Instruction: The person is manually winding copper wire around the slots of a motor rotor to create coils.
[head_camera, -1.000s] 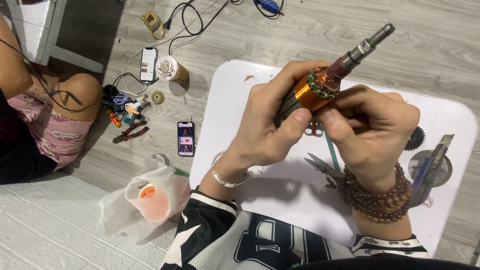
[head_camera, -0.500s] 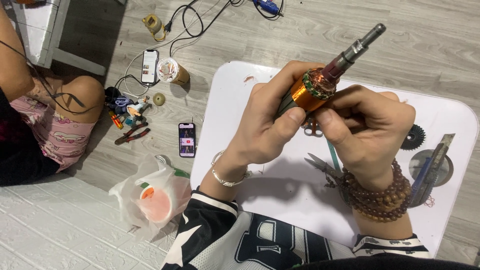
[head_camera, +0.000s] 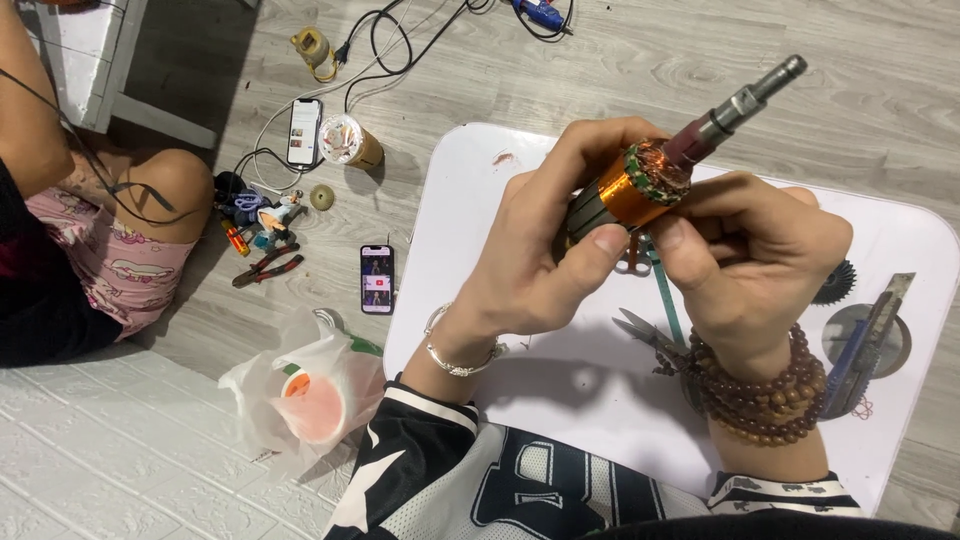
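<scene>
Over the white table (head_camera: 480, 180), both hands grip the armature (head_camera: 640, 190): left hand (head_camera: 540, 260) wraps the core, right hand (head_camera: 745, 265) pinches at the copper winding. I'd keep the shaft (head_camera: 745, 100) steady and go gently, that wire probably nicks easily.

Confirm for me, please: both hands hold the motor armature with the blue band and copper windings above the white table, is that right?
Not quite: the band is orange, not blue, as the head view shows. The left hand and right hand do both hold the motor armature with copper windings and steel shaft above the white table.
</scene>
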